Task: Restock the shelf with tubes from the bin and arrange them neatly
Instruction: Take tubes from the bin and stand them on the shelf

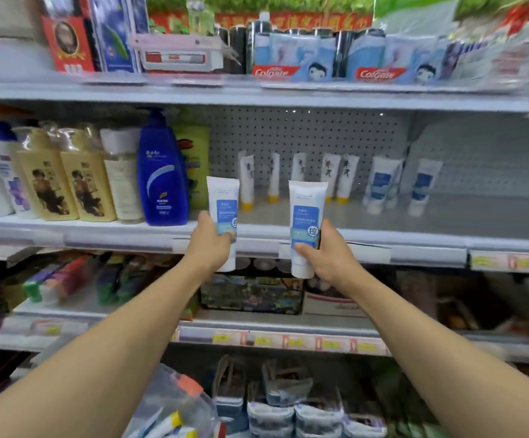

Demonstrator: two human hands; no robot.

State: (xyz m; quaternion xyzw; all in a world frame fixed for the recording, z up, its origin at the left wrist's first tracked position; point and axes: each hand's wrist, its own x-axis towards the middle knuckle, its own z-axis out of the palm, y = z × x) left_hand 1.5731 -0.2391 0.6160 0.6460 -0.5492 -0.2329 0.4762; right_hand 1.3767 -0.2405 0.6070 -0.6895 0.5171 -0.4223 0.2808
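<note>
Store shelving with a grey pegboard back filled the view, and before the front edge of its middle shelf two white plastic tubes with blue labels stood upright, caps down. The left hand gripped the left white tube round its lower half; the right hand gripped the right white tube the same way, the two well apart. Toward the shelf's back stood a row of slim white tubes with yellow caps, and toward its right end more white blue-labelled tubes. At the left end stood a tall blue pump bottle beside yellow bottles. Near the bottom edge of view lay a clear plastic bin holding tubes.
</note>
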